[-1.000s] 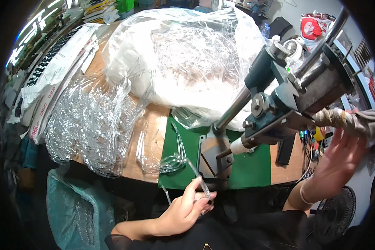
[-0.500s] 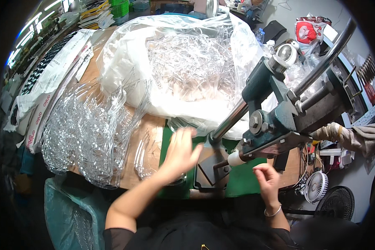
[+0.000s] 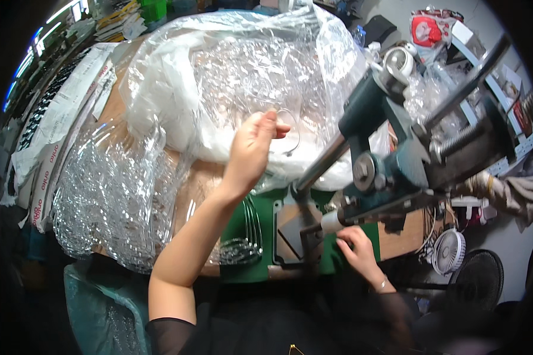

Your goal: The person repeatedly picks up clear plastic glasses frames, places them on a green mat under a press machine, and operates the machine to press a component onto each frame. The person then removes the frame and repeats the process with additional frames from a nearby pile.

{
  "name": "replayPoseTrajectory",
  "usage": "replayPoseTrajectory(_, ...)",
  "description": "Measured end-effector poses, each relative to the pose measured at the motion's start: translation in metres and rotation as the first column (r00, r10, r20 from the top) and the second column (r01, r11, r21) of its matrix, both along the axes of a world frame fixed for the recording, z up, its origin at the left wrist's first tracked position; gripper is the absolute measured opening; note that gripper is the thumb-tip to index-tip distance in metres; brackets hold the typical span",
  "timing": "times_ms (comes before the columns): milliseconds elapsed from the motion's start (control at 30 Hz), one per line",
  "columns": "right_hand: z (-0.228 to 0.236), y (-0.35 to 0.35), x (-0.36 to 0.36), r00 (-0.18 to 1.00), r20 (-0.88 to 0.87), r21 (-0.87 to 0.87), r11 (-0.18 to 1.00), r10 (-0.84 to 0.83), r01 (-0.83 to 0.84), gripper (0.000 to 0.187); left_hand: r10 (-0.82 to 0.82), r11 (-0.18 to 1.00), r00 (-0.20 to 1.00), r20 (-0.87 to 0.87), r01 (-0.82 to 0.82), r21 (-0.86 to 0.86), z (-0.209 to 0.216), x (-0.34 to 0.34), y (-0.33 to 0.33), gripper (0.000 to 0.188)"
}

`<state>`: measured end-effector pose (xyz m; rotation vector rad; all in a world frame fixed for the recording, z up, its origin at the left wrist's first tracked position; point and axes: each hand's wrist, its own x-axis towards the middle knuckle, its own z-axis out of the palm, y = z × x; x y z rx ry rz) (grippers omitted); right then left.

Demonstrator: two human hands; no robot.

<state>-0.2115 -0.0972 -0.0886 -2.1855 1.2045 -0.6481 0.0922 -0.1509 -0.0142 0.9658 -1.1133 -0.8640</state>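
The left hand point(image 3: 250, 149) has risen over the plastic bag point(image 3: 167, 83), its fingers now curled instead of spread, a thin loop point(image 3: 299, 135) beside their tips. The right hand point(image 3: 359, 254) has shifted left, bringing the white press tip point(image 3: 331, 221) closer to its fingers.
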Motion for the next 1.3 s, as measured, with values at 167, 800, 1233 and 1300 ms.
replayPoseTrajectory(167,-0.029,-0.017,0.024,0.89,-0.452,-0.351,0.93,-0.063,-0.112,0.031,-0.112,0.974,0.86,-0.497,0.193,0.115,0.036,-0.022,0.095,0.026)
replayPoseTrajectory(800,-0.06,-0.024,0.009,0.983,-0.003,-0.191,0.965,-0.184,0.18,0.011,0.013,1.0,0.862,-0.506,0.003,0.031,0.012,-0.092,0.185,0.059)
replayPoseTrajectory(1233,-0.012,-0.022,0.014,0.957,0.238,0.253,0.962,-0.168,0.106,0.01,-0.108,0.957,0.78,-0.617,0.249,0.146,-0.02,-0.113,0.172,0.072)
replayPoseTrajectory(1300,0.031,-0.001,0.024,0.941,0.334,0.285,0.957,-0.047,-0.054,0.008,-0.191,0.901,0.748,-0.635,0.39,0.189,-0.021,-0.109,0.174,0.071)
